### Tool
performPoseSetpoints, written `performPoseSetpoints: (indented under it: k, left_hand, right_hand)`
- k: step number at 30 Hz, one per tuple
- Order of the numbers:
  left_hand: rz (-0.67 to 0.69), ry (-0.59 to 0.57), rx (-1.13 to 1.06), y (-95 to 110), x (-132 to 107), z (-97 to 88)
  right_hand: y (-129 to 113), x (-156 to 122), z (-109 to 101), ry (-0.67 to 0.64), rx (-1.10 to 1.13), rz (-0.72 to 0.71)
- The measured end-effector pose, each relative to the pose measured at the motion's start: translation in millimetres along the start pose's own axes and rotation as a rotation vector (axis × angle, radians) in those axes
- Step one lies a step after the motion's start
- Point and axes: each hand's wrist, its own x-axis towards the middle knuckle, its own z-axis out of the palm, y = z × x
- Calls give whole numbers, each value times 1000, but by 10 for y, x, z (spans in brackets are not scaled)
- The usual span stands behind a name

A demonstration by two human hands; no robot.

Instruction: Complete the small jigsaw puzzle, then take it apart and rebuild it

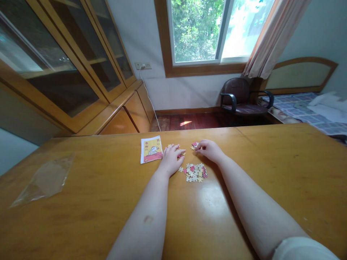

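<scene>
My left hand (171,159) lies palm down with its fingers spread over several jigsaw pieces, which it partly covers. To its right, my right hand (210,150) has its fingers curled into a pinch beside a small heap of pink and pale pieces (193,145). Whatever is between those fingertips is too small to make out. Nearer to me lies a larger pile of jigsaw pieces (194,173), mostly pale backs with some pink and yellow. A printed picture card (151,150), yellow and pink with a white cartoon animal, sits just left of my left hand.
The wooden table (108,202) spreads under both forearms. On its left side lies a clear plastic bag (45,178). Beyond the far edge stand a glass-doored cabinet (116,104), an office chair (240,95) and a bed (295,104). A white cord (149,95) hangs from a wall socket.
</scene>
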Motion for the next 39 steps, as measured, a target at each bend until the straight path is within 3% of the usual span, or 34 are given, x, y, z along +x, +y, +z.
performPoseSetpoints:
  k: [6, 9, 13, 17, 25, 29, 34, 39]
  left_hand:
    - [198, -88, -52, 75, -49, -32]
    - [213, -133, -90, 98, -60, -50]
    - [210, -149, -109, 105, -59, -57]
    - [222, -140, -110, 102, -48, -50]
    - [223, -172, -119, 123, -54, -70]
    - [223, -174, -129, 127, -59, -78]
    - [231, -156, -130, 127, -56, -78]
    - [236, -136, -126, 126, -55, -82]
  right_hand:
    - [-42, -13, -9, -129, -62, -35]
    - [-86, -40, -85, -240, 8, 45]
    - [-170, -83, -198, -540, 96, 164]
    - [-247, -95, -230, -630, 5, 167]
    - [-161, -81, -179, -560, 118, 171]
    - [-112, -50, -140, -324, 74, 166]
    - [-39, -2, -81, -74, -83, 46]
    - [19, -10, -56, -15, -239, 18]
